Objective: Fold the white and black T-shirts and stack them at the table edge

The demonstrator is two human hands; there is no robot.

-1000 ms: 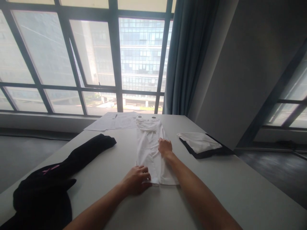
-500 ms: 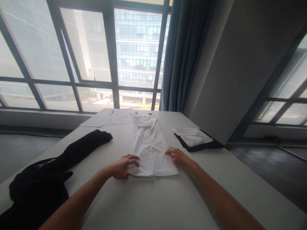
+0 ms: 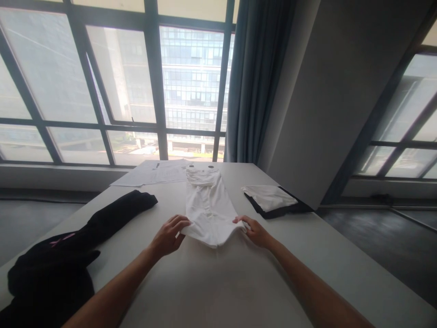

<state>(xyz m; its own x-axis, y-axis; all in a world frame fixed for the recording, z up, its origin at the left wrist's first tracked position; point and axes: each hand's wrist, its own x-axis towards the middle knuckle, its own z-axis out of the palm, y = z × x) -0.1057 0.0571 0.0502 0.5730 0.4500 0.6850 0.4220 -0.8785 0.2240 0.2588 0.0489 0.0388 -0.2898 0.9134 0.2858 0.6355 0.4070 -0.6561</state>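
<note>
A white garment (image 3: 208,202), folded into a long strip, lies lengthwise in front of me. Its exact kind cannot be made out. My left hand (image 3: 170,234) pinches the near left corner, and my right hand (image 3: 251,230) grips the near right corner. Between the two hands the near edge is raised off the table and sags in the middle. Creases run down the centre of the cloth, and its far end shows a bunched, turned-over part.
On the white table (image 3: 218,296), a crumpled black garment (image 3: 112,216) lies at left. A folded white cloth (image 3: 269,197) rests on a folded black one (image 3: 261,212) at right. Paper sheets (image 3: 150,173) and two round table holes (image 3: 210,166) are at the far end, before the windows.
Both hands have closed on the near corners of the white garment and lifted its near edge, which lay flat before. The view has tilted up slightly.
</note>
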